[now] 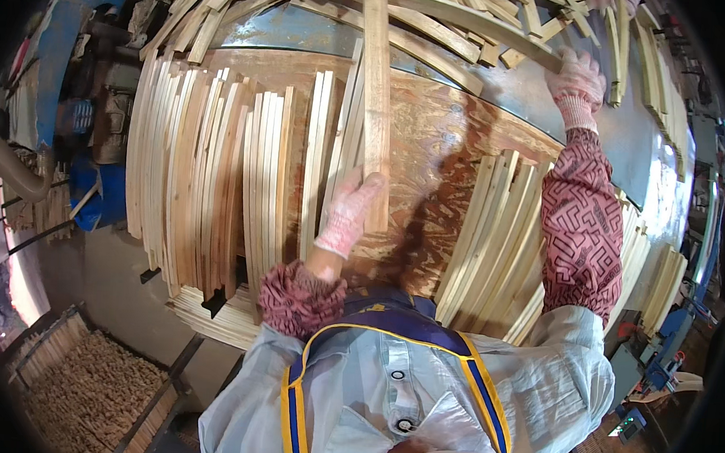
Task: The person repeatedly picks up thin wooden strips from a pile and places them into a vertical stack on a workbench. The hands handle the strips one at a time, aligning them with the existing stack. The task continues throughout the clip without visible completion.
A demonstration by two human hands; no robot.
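My left hand (352, 211), in a pale pink knit glove, is closed around the near end of a long flat wooden strip (375, 88). That strip points away from me over the brown wooden board (433, 124), its far end reaching the top of the view. Farther off to the right, my right hand (577, 80), also gloved, is closed at the right end of another wooden strip (479, 26), which slants across the loose pile. Its fingertips are partly hidden. Patterned pink sleeve covers run over both forearms. Beside my left hand stand narrow upright strips (317, 158).
Rows of wooden strips (190, 160) line the left of the board; more strips (494, 225) lie at right. A jumbled strip pile (437, 46) covers the far metal surface (307, 33). A bin of wood bits (95, 393) is at lower left. Machinery (651, 348) stands far right.
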